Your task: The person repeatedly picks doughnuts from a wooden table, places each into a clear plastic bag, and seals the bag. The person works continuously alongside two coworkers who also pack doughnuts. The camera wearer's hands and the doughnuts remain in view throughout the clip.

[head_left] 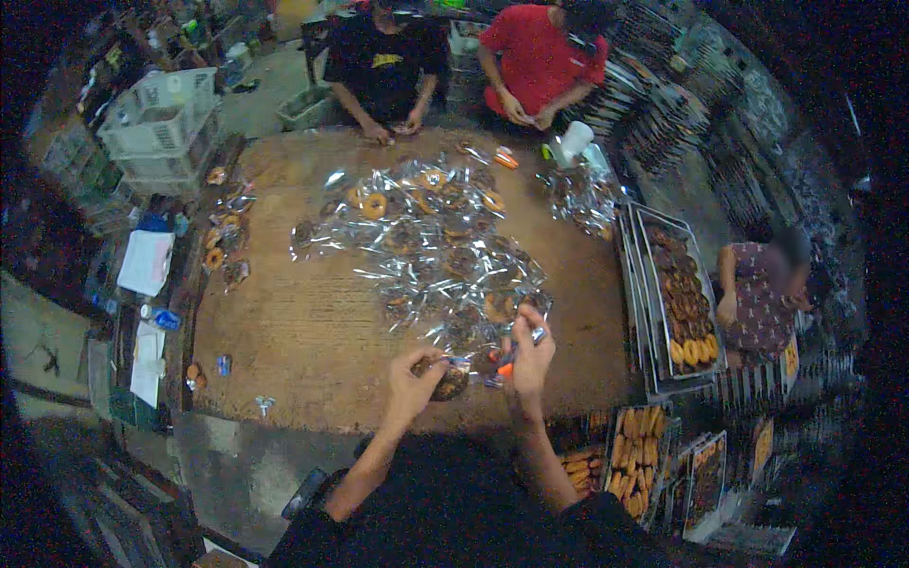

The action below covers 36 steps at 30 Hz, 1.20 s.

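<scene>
Near the front edge of the wooden table, my left hand [415, 381] is closed on a dark doughnut [451, 382], which appears to be in clear plastic. Just right of it, my right hand [532, 358] is closed around a small orange object [506, 368]; its kind is too blurred to tell. Beyond both hands spreads a heap of doughnuts in shiny clear wrappers [459, 260], some dark, some golden with a hole, like the ring doughnut [375, 204].
More doughnuts [215, 257] line the table's left edge. Racked trays of doughnuts [677, 293] lean at the right, with a tray of golden pastries [636, 454] below. Across stand a person in black [386, 62] and one in red [542, 62]; another person [762, 293] is at right. Crates [161, 123] stand left.
</scene>
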Each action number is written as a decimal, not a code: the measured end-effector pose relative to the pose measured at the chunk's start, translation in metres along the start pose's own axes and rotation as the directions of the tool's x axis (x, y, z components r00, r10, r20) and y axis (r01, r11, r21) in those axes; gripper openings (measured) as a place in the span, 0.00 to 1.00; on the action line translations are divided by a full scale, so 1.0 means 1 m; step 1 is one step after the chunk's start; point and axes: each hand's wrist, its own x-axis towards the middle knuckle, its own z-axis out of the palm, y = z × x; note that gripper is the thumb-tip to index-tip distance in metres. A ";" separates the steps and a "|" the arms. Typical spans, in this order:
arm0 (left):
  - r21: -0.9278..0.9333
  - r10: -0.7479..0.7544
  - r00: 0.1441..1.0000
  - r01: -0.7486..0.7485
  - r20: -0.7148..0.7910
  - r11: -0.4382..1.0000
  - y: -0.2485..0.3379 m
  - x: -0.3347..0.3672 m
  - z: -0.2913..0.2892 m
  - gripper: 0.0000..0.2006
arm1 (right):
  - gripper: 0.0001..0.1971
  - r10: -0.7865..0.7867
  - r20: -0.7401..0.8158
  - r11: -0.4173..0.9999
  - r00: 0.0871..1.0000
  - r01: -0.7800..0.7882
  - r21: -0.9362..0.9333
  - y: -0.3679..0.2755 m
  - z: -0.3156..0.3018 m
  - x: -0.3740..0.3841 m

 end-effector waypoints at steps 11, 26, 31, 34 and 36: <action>-0.089 0.018 1.000 -0.018 -0.006 0.996 0.005 -0.007 0.030 0.06 | 0.22 -0.278 0.023 0.959 0.960 0.278 -0.047 0.041 0.029 -0.009; -0.601 -0.464 0.871 0.459 0.160 0.655 -0.121 0.074 -0.081 0.14 | 0.22 -0.181 -0.083 0.969 0.980 0.163 -0.188 0.054 -0.033 0.031; -0.328 -0.107 0.656 -0.224 -0.747 0.918 -0.164 0.128 -0.213 0.09 | 0.21 -0.062 -0.195 0.924 0.979 -0.018 -0.382 0.080 -0.097 0.006; -0.224 -0.022 0.726 -0.183 -0.687 0.957 -0.184 0.138 -0.225 0.06 | 0.18 -0.014 -0.220 0.893 0.975 -0.087 -0.442 0.104 -0.128 -0.013; -0.268 -0.123 0.839 -0.028 -0.530 0.963 -0.195 0.145 -0.192 0.08 | 0.18 0.024 -0.206 0.894 0.978 -0.113 -0.433 0.124 -0.138 -0.019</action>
